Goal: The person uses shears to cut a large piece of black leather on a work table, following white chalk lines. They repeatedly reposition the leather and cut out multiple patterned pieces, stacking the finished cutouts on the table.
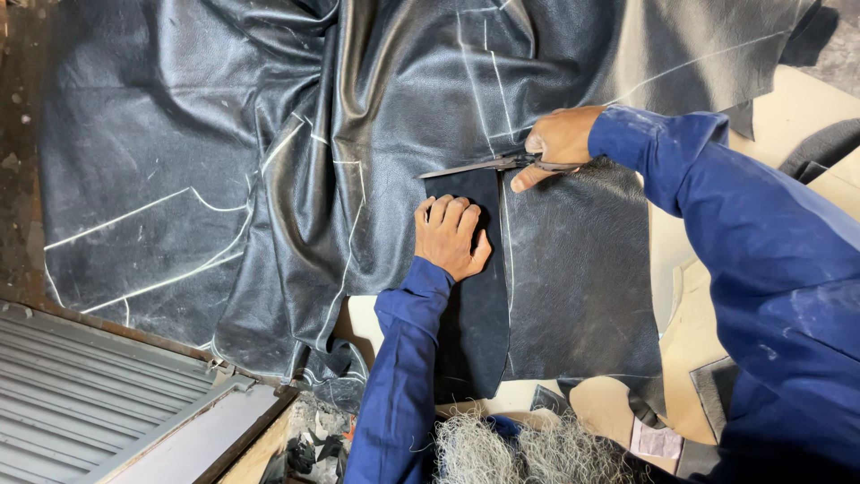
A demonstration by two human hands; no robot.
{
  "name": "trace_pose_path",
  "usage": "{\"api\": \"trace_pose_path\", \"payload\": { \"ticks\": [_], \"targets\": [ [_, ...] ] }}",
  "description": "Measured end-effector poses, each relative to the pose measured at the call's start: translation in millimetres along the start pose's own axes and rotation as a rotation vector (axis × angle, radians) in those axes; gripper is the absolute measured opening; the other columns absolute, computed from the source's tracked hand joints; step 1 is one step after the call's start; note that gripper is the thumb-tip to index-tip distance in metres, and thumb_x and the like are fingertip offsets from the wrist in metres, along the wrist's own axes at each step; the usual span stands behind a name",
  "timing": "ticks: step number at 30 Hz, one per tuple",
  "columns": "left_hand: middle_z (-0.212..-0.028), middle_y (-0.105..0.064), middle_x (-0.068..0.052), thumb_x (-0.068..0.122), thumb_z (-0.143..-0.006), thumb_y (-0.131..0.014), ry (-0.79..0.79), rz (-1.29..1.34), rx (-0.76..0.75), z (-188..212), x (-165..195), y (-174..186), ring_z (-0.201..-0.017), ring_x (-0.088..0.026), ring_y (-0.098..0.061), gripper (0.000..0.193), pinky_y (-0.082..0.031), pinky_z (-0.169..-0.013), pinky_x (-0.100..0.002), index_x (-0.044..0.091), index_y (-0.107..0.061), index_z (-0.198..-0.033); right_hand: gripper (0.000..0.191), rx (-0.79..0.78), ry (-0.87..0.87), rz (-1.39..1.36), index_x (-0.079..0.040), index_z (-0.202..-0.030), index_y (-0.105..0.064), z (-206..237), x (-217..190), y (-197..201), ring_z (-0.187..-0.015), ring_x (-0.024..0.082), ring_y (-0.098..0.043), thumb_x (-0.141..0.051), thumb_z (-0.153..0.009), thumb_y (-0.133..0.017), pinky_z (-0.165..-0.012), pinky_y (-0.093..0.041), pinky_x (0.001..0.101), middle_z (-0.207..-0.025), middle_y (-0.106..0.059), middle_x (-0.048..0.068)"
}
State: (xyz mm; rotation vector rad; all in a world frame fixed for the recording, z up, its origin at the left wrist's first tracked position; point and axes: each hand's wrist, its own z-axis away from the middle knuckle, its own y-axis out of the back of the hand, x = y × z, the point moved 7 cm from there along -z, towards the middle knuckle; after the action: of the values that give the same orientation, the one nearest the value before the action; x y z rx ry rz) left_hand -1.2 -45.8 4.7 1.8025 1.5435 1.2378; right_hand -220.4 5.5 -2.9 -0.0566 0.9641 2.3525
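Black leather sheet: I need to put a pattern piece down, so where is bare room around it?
Bare tan tabletop shows right of the leather sheet, above the blue sleeve. Crowded where the left hand presses the matte strip and the right hand works scissors.

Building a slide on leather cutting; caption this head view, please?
Right hand works scissors across chalk-marked black leather while the left hand presses a dark cut panel flat.

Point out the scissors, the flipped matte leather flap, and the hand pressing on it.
scissors point(479, 166), head view, on the blades just left of the right hand.
matte leather flap point(475, 323), head view, on its dark middle below the hand.
left hand point(451, 235), head view, on the back of the hand.
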Motion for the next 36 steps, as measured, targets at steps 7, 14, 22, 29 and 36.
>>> {"api": "trace_pose_path", "payload": {
  "ticks": [7,14,22,29,36],
  "targets": [
    [-0.115,-0.059,-0.009,0.028,-0.081,-0.070,0.004,-0.001,0.003,7,-5,-3,-0.115,-0.029,-0.056,0.038,-0.038,-0.105,-0.053,0.009,-0.063,-0.113,0.092,0.115,-0.028,0.149,-0.008,-0.110,-0.075,-5,1,-3,-0.103,0.037,-0.071,-0.084,-0.058,-0.075,-0.094,-0.055,0.0524,-0.104,-0.073,0.017],
    [-0.118,-0.060,-0.009,0.029,-0.081,-0.069,0.015,-0.002,-0.010,3,-4,2,-0.116,-0.029,-0.056,0.038,-0.039,-0.103,-0.051,0.009,-0.064,-0.112,0.090,0.231,-0.018,0.205,-0.007,-0.110,-0.076,24,-15,3,-0.103,0.038,-0.070,-0.080,-0.058,-0.079,-0.091,-0.057,0.0505,-0.103,-0.073,0.019],
    [-0.152,-0.047,-0.014,0.032,-0.080,-0.066,0.058,-0.024,-0.090,9,-3,-1,-0.142,-0.035,-0.042,0.065,-0.033,-0.111,-0.055,0.006,-0.056,-0.139,0.064,0.604,-0.227,-0.531,-0.004,-0.075,-0.068,183,0,-129,-0.066,0.031,-0.068,-0.068,-0.072,-0.074,-0.064,-0.055,0.0454,-0.062,-0.068,0.015],
    [-0.169,-0.025,-0.018,0.035,-0.087,-0.062,0.014,-0.185,-0.375,22,13,-29,-0.156,-0.040,-0.022,0.086,-0.017,-0.122,-0.067,0.001,-0.034,-0.160,0.034,1.143,-0.631,-0.458,-0.002,-0.099,-0.071,267,-32,-287,-0.085,0.038,-0.065,-0.031,-0.088,-0.084,-0.077,-0.052,0.0469,-0.093,-0.068,0.020],
    [-0.168,-0.024,-0.018,0.033,-0.087,-0.061,-0.001,-0.179,-0.378,18,30,-21,-0.155,-0.042,-0.020,0.085,-0.017,-0.120,-0.069,0.001,-0.031,-0.160,0.015,1.466,-0.445,-0.753,-0.008,-0.106,-0.074,257,-189,-352,-0.100,0.031,-0.070,-0.006,-0.091,-0.075,-0.085,-0.056,0.0396,-0.109,-0.071,0.009]
  ]
}}
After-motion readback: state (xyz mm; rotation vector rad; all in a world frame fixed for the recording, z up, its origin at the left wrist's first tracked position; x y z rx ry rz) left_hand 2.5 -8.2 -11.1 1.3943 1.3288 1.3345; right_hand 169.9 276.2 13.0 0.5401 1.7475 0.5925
